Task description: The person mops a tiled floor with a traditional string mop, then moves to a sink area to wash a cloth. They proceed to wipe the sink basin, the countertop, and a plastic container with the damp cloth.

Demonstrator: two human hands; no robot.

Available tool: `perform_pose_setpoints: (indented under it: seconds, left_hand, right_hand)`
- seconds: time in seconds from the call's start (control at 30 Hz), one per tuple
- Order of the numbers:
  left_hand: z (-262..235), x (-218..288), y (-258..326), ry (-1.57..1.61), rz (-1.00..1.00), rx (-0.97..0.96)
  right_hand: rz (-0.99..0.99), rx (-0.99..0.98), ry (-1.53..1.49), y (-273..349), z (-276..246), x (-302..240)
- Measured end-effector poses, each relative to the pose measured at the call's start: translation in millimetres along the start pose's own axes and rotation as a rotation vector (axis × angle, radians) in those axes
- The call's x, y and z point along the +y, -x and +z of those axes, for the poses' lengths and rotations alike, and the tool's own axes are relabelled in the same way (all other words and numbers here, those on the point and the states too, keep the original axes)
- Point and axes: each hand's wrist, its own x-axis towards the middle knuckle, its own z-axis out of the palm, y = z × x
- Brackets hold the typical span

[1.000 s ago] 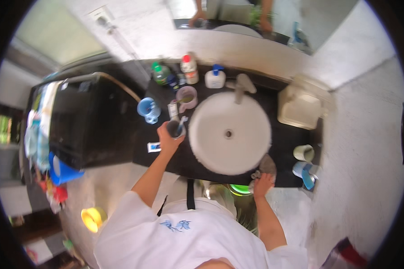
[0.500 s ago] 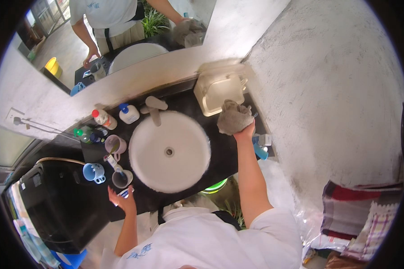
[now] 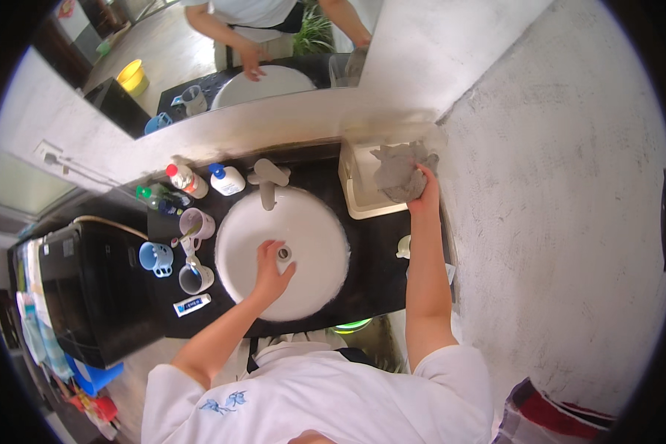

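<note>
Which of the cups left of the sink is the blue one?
The blue cup stands farthest left, at the counter's edge by the black appliance. The lilac cup and the white cup sit closer to the basin.

I see a dark surface [image 3: 381, 263] set against the wall, with a round white basin [image 3: 311, 255] sunk in its middle and a grey tap [image 3: 268, 177] behind it. On the left stand a red-capped bottle [image 3: 186, 180], a blue-capped white bottle [image 3: 226, 180], a green bottle [image 3: 154, 196], a lilac cup [image 3: 197, 222], a blue mug [image 3: 157, 258] and a grey mug [image 3: 194, 278]. A tube [image 3: 192, 305] lies flat near the front edge. A cream tray [image 3: 362, 189] sits at the right rear, a small pale cup [image 3: 404, 246] near the right edge.
</note>
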Motion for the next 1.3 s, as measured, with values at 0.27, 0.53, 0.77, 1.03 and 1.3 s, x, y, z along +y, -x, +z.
perform_pose_setpoints:
  seconds: [0.27,0.53,0.77,1.03,1.3]
  left_hand:
    - [21,55,-63,0.920,-0.753,-0.123]
    - [-46,47,22,0.867,-0.601,0.161]
    - [-118,13,65,1.192,-0.600,0.001]
    - [-153,3,111,1.245,-0.615,0.001]
    - [-185,-26,116,1.136,-0.510,-0.239]
  right_hand:
    - [0.143,-0.105,-0.038,154,112,25]
    - [0.157,-0.178,0.217,250,141,50]
    - [-0.007,-0.401,0.608,314,174,84]
    - [-0.318,-0.263,2.330,290,126,255]
    - [-0.297,-0.692,1.855,305,126,311]
